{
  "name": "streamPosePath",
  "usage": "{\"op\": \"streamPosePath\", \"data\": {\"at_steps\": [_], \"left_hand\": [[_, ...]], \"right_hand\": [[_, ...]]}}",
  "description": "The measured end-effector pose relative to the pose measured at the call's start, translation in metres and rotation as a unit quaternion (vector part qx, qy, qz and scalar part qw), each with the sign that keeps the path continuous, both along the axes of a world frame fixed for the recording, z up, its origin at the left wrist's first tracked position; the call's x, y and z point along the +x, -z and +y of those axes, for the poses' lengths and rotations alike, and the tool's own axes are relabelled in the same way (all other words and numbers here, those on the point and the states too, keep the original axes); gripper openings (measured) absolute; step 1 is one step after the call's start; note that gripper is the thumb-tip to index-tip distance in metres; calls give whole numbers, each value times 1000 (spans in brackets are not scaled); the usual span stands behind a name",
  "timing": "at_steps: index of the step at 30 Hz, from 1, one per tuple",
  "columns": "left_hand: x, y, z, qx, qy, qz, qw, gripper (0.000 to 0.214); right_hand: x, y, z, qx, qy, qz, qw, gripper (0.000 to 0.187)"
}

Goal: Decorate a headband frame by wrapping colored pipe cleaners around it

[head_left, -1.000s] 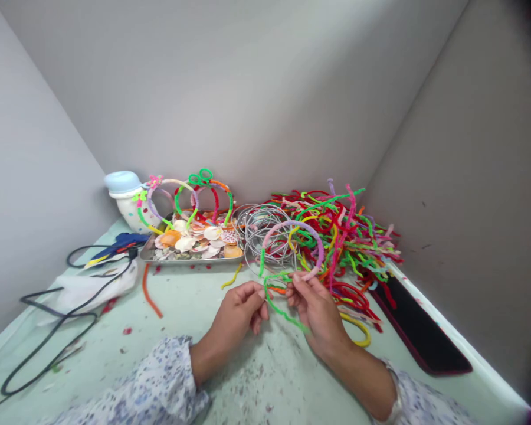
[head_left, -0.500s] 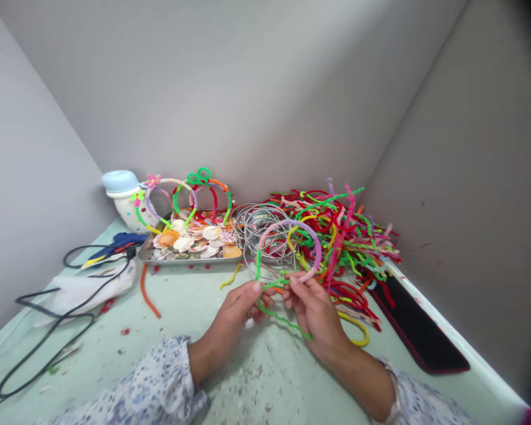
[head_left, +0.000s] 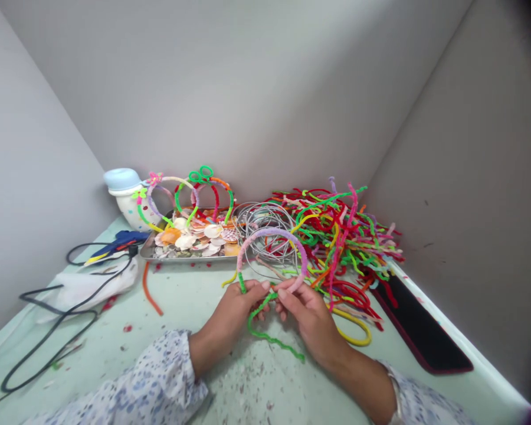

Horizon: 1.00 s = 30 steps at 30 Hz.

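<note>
Both hands meet over the table around a headband (head_left: 272, 232) wrapped in lilac, pink and green pipe cleaner, its arch pointing away from me. My left hand (head_left: 239, 301) is closed on its green-wrapped left end. Thumb and fingers of my right hand (head_left: 307, 307) pinch near the pink right end, where a green pipe cleaner (head_left: 269, 338) passes between the hands. Its loose wavy tail hangs below them, over the table. The fingertips partly hide where the green strand meets the headband.
Behind are a metal tray (head_left: 194, 258) of shells, finished-looking headbands (head_left: 174, 179), a wire coil (head_left: 265, 215) and a heap of pipe cleaners (head_left: 336, 230). Blue-handled pliers (head_left: 124, 239), a black cable (head_left: 48, 339) and a white-blue bottle (head_left: 126, 198) are left; a black mat (head_left: 425, 330) lies right.
The headband has shifted left and slightly toward me between my hands. The green pipe cleaner's loose tail now hangs lower and more freely. Both hands keep their hold.
</note>
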<state>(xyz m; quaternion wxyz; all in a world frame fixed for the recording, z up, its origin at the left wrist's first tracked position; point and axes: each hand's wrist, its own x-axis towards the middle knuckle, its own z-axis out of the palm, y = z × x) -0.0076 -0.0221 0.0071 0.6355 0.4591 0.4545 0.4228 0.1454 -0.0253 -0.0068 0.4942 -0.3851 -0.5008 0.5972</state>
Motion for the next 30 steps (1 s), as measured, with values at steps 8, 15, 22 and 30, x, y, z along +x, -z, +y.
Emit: {"op": "streamPosePath", "data": {"at_steps": [8,15,22,30], "left_hand": [[-4,3,2,-17,29,20,999,34],[-4,0,1,-16,31,7,999,32],[-4,-2,1,11,26,35,999,35],[-3,-4,2,65,27,106,992,37]], "right_hand": [[0,-1,-1,9,3,-15,1000,26],[-1,-3,0,-7,13,-16,1000,30],[-2,-3,0,-34,25,-10,999,33],[-1,0,2,-42,27,-11,999,32]]}}
